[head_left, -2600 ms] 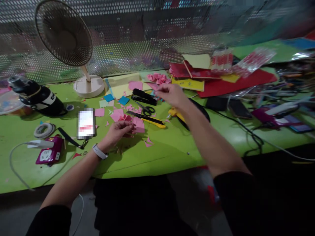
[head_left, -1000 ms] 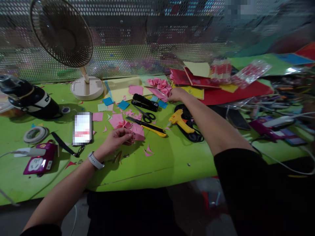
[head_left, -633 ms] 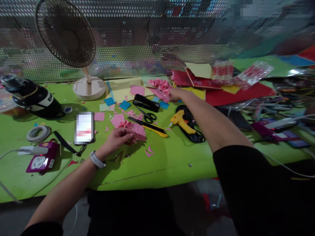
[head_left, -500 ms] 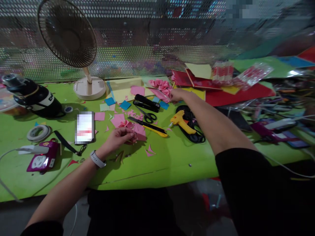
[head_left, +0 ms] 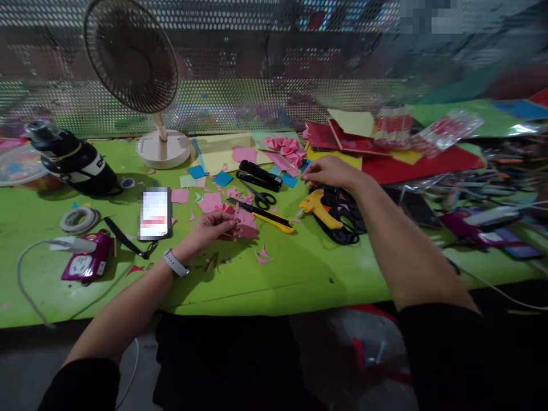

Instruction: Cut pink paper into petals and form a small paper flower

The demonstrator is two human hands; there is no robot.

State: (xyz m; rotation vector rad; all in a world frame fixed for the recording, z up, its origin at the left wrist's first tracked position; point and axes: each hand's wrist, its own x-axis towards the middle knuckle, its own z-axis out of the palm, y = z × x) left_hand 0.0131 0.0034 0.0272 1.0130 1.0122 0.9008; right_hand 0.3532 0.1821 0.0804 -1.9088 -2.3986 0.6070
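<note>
My left hand, a pale watch on its wrist, pinches a small piece of folded pink paper just above the table. Pink squares and cut scraps lie around it; its fingers partly hide the piece. My right hand hovers to the right of a cluster of pink paper flowers, with thumb and fingertips drawn together. Whether anything small is between those fingertips I cannot make out. Between my hands lie a yellow craft knife, black scissors and a black stapler.
A yellow glue gun rests by a coiled black cord below my right hand. Leftward are a phone, a tape roll, a purple power bank, a black bottle and a fan. Red card sheets lie back right.
My right hand has drawn away from the pink flowers, slightly to the right. My left hand stays at the pink paper. The whole view has shifted a little.
</note>
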